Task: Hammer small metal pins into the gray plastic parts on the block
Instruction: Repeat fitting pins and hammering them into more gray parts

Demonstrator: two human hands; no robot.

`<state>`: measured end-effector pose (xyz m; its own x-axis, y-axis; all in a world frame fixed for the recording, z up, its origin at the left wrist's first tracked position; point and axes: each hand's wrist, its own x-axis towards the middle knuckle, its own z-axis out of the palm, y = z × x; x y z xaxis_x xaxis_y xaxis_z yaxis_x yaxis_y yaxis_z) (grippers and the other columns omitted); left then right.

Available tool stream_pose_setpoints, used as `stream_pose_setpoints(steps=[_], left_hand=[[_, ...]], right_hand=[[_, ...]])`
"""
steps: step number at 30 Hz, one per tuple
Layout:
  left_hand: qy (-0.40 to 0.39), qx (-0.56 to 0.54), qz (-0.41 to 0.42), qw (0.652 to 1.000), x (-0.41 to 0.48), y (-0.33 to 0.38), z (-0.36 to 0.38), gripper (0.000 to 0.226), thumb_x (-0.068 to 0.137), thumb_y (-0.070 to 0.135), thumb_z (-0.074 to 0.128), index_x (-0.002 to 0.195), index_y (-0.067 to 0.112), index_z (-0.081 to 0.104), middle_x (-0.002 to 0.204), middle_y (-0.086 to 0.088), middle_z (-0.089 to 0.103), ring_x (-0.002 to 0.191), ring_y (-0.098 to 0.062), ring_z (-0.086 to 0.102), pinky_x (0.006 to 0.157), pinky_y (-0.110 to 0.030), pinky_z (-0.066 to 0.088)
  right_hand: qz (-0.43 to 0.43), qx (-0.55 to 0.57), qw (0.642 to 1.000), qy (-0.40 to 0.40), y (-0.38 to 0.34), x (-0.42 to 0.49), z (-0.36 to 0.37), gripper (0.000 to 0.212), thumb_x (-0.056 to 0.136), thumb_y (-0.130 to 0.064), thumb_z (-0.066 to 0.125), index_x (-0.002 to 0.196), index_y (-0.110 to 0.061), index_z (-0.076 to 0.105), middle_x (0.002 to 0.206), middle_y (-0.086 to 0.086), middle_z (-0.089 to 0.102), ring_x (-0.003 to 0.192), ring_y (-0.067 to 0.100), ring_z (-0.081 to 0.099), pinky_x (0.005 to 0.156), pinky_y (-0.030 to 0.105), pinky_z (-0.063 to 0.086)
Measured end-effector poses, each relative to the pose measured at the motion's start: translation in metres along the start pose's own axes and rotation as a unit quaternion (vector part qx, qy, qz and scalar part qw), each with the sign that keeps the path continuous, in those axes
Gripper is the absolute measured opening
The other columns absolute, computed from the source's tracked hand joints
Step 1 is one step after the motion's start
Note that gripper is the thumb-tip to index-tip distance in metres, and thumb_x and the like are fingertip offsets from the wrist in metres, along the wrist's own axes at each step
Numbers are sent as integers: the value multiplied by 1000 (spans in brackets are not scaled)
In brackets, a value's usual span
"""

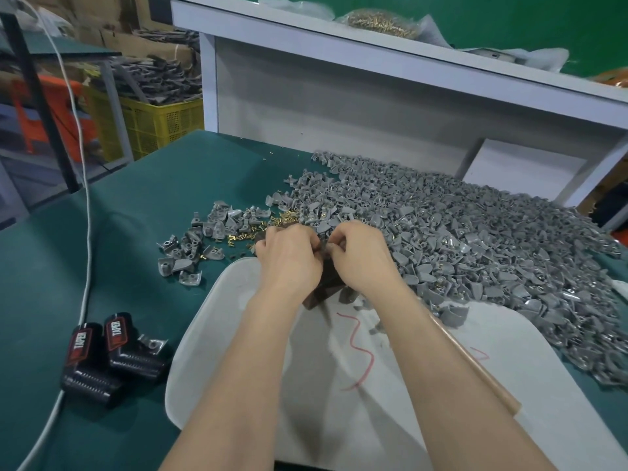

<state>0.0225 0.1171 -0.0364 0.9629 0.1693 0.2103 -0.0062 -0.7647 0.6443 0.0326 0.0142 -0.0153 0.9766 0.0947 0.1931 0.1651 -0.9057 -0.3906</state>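
Block (327, 288) gripped by left hand (289, 260); right hand (361, 260) curled alongside.

At the frame's centre the left hand (289, 263) and right hand (363, 260) cover most of the dark block (326, 291). Their fingers curl out of sight, so what they pinch cannot be told. At lower right a wooden handle (482, 372) lies partly under the right forearm, its head hidden. The gray parts pile (475, 239) runs off the right edge and the white tray (238, 334) off the bottom. The brass pins (244, 236) are too small to tell apart.
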Motion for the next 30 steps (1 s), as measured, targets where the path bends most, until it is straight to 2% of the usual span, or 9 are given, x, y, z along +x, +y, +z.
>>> stream_pose_setpoints(steps=[5, 10, 14, 19, 21, 24, 26, 30], left_hand=[[4, 0, 2, 1000, 1, -1, 1, 12, 90, 22, 57, 89, 22, 69, 99, -2, 66, 110, -28, 40, 89, -36, 28], [5, 2, 5, 1000, 1, -2, 1, 12, 90, 24, 57, 89, 22, 69, 100, -3, 67, 110, -29, 41, 89, -36, 29], [4, 3, -2, 1000, 1, -1, 1, 8, 90, 27, 58, 89, 27, 67, 102, 0, 66, 111, -28, 41, 90, -36, 28], [3, 4, -2, 1000, 0, 0, 1, 9, 89, 25, 59, 89, 28, 67, 102, 1, 66, 111, -27, 40, 89, -37, 27], [4, 7, -1, 1000, 0, 0, 1, 12, 89, 23, 57, 89, 27, 68, 102, 0, 66, 111, -27, 40, 87, -36, 26], [5, 11, 2, 1000, 0, -1, 1, 13, 89, 22, 56, 90, 27, 68, 104, -1, 66, 112, -29, 40, 87, -36, 27], [4, 10, 1, 1000, 0, -1, 0, 11, 90, 25, 57, 92, 26, 68, 105, -2, 66, 113, -29, 40, 89, -36, 27], [4, 13, 4, 1000, 0, -1, 0, 11, 90, 27, 58, 92, 25, 68, 105, -2, 66, 113, -30, 40, 90, -36, 28]], right_hand=[[14, 4, 1000, -21, -1, 3, -3, 10, 92, -19, 56, 95, -15, 64, 98, 6, 64, 84, 19, 55, 72, 26, 43], [23, 4, 999, -36, 0, 6, -4, 9, 91, -20, 57, 93, -16, 65, 99, 7, 65, 90, 22, 59, 73, 26, 42], [7, 46, 999, -25, 8, 3, -4, 12, 91, -19, 58, 88, -18, 69, 91, 1, 67, 83, 15, 58, 72, 23, 39], [28, 153, 988, 16, 22, 1, -10, 19, 92, -13, 55, 102, -16, 71, 96, -3, 70, 90, 14, 63, 88, 31, 49], [8, 122, 992, 29, 21, 1, -8, 16, 91, -16, 58, 98, -17, 72, 95, -5, 69, 89, 10, 61, 86, 25, 46], [-17, 81, 996, 18, 14, 1, -3, 10, 89, -21, 61, 91, -19, 71, 85, -8, 64, 80, 8, 56, 74, 19, 39], [-19, 50, 998, 14, 11, 1, 0, 10, 89, -22, 60, 91, -19, 69, 87, -5, 63, 79, 12, 57, 73, 22, 42], [-8, 22, 1000, 17, 7, 1, 1, 11, 90, -24, 59, 90, -19, 68, 96, 3, 64, 85, 19, 59, 82, 34, 50]])
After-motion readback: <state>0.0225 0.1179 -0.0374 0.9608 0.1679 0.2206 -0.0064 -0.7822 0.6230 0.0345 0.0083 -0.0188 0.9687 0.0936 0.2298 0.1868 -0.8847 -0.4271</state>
